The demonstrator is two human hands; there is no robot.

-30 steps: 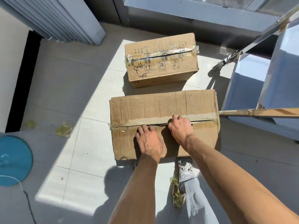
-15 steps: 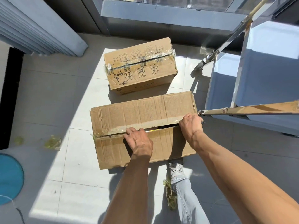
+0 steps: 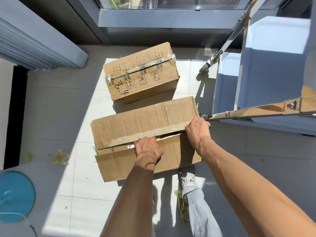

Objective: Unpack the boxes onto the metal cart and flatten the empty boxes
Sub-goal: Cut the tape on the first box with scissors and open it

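Far left, low: blue round object [image 3: 14, 196] on the floor, a thin cord trailing off it. Scraps of greenish tape [image 3: 60, 157] lie on the tiled floor [image 3: 56, 106] just beyond, in shade at the edge of the sunlit patch. Upper left: pale curtain folds [image 3: 39, 43].

Centre, far: smaller cardboard box [image 3: 141, 74], taped shut along its top seam, printed handling symbols and handwritten marks on the near face. It sits behind the near box, apart from it by a narrow strip of floor.

Centre, near: large cardboard box [image 3: 145, 124] on the floor in full sun. Its top seam is split; the two flaps have parted a little and a dark gap with something pale and yellow shows between them. Loose clear tape clings along the far flap's edge.

Left hand [image 3: 148, 149]: fingers curled over the edge of the near flap at mid-seam, tips tucked into the gap, gripping the cardboard.

Right hand [image 3: 198, 130]: at the right end of the seam, fingers hooked down into the gap, closed on the flap edge at the box corner.

Below the box: one white shoe [image 3: 188, 178] and a light trouser leg; more tape scrap beside it.

Right: metal cart [image 3: 259, 69], shelves bare where seen, one caster near the far box; its bright rail ends just beside the right hand.
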